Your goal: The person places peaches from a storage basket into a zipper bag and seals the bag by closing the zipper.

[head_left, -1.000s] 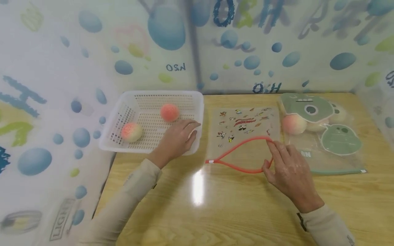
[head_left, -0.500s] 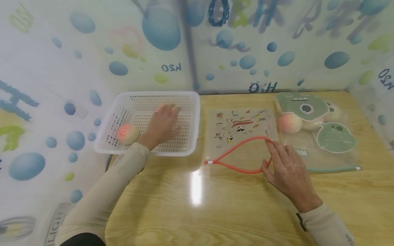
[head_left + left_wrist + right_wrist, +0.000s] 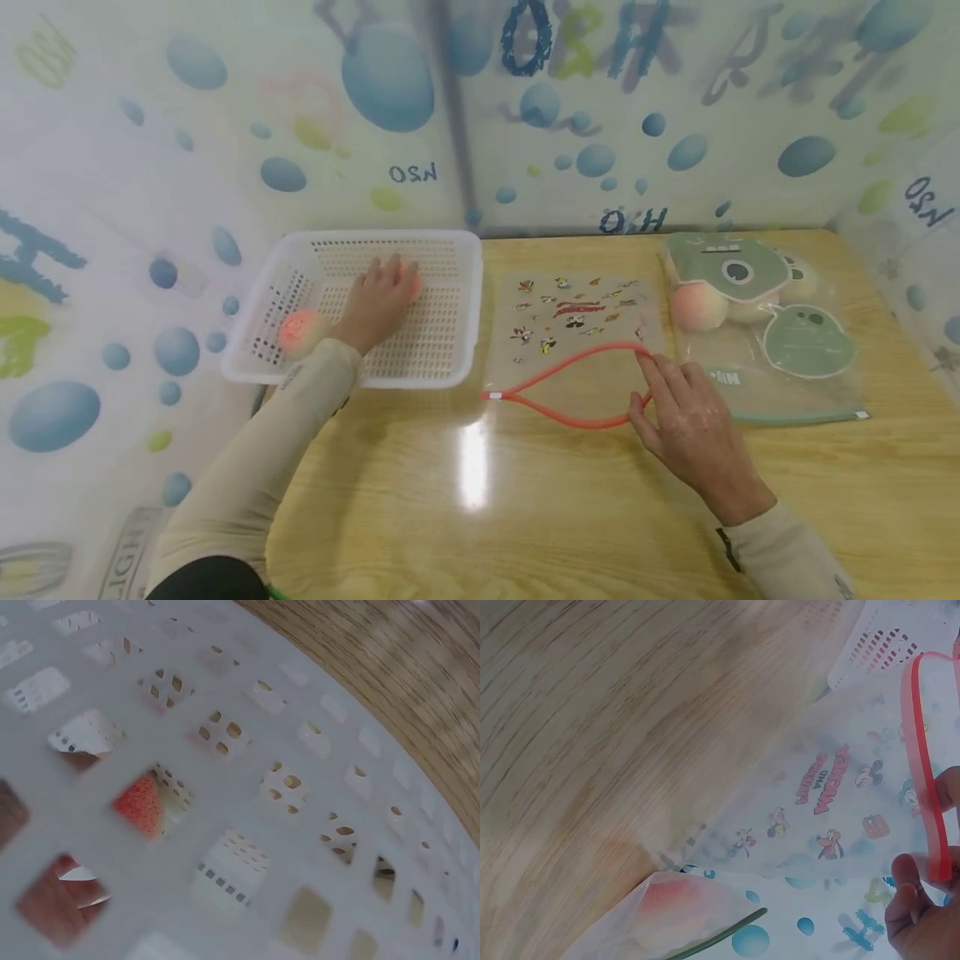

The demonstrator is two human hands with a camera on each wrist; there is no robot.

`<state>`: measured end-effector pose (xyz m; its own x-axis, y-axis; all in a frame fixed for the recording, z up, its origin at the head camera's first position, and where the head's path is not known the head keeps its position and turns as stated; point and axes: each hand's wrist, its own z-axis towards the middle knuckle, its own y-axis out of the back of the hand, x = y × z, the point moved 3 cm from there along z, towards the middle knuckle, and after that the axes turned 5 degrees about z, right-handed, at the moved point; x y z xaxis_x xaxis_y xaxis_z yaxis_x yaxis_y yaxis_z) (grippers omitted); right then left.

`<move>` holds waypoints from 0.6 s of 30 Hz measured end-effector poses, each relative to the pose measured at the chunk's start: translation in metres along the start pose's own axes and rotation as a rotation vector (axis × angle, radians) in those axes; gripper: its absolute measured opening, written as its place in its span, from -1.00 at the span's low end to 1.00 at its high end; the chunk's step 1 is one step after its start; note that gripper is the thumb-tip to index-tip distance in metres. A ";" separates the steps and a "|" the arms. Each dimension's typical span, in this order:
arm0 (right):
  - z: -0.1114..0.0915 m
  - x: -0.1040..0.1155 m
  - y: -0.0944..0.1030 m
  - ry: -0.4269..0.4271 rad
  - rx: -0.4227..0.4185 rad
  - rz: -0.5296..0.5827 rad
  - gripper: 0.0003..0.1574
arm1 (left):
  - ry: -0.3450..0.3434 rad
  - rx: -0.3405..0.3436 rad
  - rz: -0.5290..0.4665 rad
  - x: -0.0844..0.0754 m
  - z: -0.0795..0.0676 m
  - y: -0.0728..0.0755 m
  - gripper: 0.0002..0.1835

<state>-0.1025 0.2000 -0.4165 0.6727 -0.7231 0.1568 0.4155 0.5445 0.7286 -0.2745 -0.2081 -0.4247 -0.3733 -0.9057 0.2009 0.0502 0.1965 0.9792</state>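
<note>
In the head view, my left hand (image 3: 378,304) is inside the white perforated basket (image 3: 442,375), its fingers curled over a red-pink peach (image 3: 412,283) that shows at their right side. Another peach (image 3: 302,332), red and cream, lies beside that wrist. Basket wall hides most of the left hand in the left wrist view, where a speckled red piece of peach (image 3: 141,806) shows through a hole. My right hand (image 3: 690,425) grips the mouth of a clear zip bag (image 3: 517,304) printed with cartoon figures; its red zip edges (image 3: 577,423) are spread apart, with the slider at the left end.
A second clear bag (image 3: 780,400), with green cartoon patches and a green zip, lies at the right holding several peaches (image 3: 699,307). All stand on a wood-grain table (image 3: 555,517). A patterned wall sheet (image 3: 510,150) rises behind and at the left.
My left hand has moved from the basket's right rim inward to the red-pink peach, and its fingers now curl over it. The right hand still holds the bag's mouth apart.
</note>
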 end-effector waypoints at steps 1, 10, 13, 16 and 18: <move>0.000 0.000 0.000 0.003 -0.001 -0.003 -0.39 | -0.004 -0.013 0.001 0.000 0.000 0.000 -0.35; -0.002 0.002 0.000 0.015 0.005 0.009 -0.42 | -0.044 -0.097 -0.011 -0.005 -0.006 0.006 -0.46; -0.002 0.004 0.000 0.015 0.010 0.020 -0.41 | -0.042 -0.115 -0.022 -0.005 -0.008 0.006 -0.45; -0.002 0.005 0.000 0.005 0.010 0.012 -0.39 | -0.044 -0.143 -0.053 -0.004 -0.010 0.005 -0.46; -0.002 0.005 -0.001 -0.003 0.004 -0.001 -0.37 | -0.053 -0.160 -0.078 -0.005 -0.012 0.004 -0.46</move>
<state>-0.0980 0.1964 -0.4176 0.6703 -0.7250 0.1584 0.4137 0.5422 0.7313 -0.2612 -0.2077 -0.4214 -0.4297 -0.8940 0.1269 0.1647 0.0606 0.9845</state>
